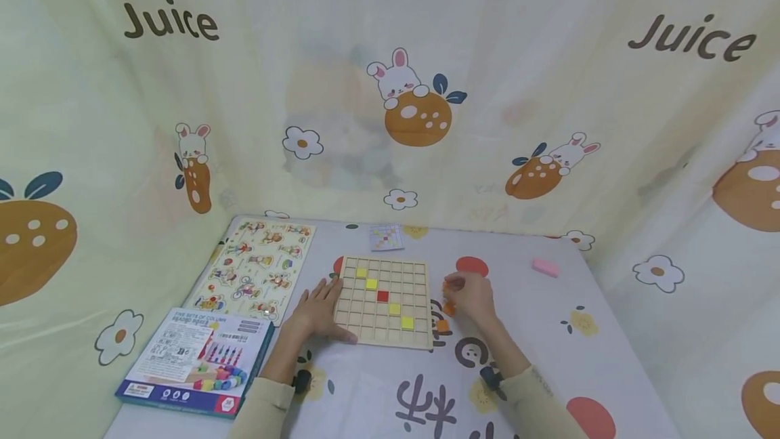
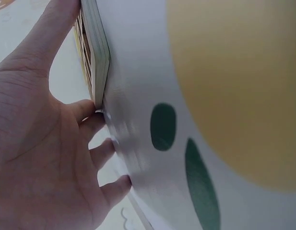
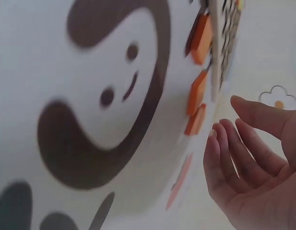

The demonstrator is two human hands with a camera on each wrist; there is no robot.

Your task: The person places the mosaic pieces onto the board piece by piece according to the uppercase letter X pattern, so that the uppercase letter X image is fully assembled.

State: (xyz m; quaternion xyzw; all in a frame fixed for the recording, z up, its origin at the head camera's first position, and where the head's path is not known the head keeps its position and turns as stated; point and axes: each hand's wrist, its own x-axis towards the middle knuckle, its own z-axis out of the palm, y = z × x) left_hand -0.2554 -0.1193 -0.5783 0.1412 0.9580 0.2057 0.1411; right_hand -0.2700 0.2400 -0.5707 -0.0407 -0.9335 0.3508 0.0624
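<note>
A wooden grid board (image 1: 385, 337) lies on the table between both hands. Along a diagonal of its squares sit several yellow tiles (image 1: 395, 309) and one red tile (image 1: 382, 297). My left hand (image 1: 318, 310) rests at the board's left edge with fingers spread and the thumb at the near left corner; the left wrist view shows the palm beside the board's side. Right of the board lie orange tiles (image 1: 441, 326), three of them visible in the right wrist view. Close over the farthest tiles is my right hand (image 3: 255, 167), fingers loosely bent, thumb apart, nothing between them.
Behind the board is a small pattern card (image 1: 386, 238). To the left lie a sheet of printed figures (image 1: 252, 266) and a boxed beads set (image 1: 196, 361). A pink block (image 1: 545, 267) is at the far right. Printed curtains (image 1: 341, 175) enclose the table's back and sides.
</note>
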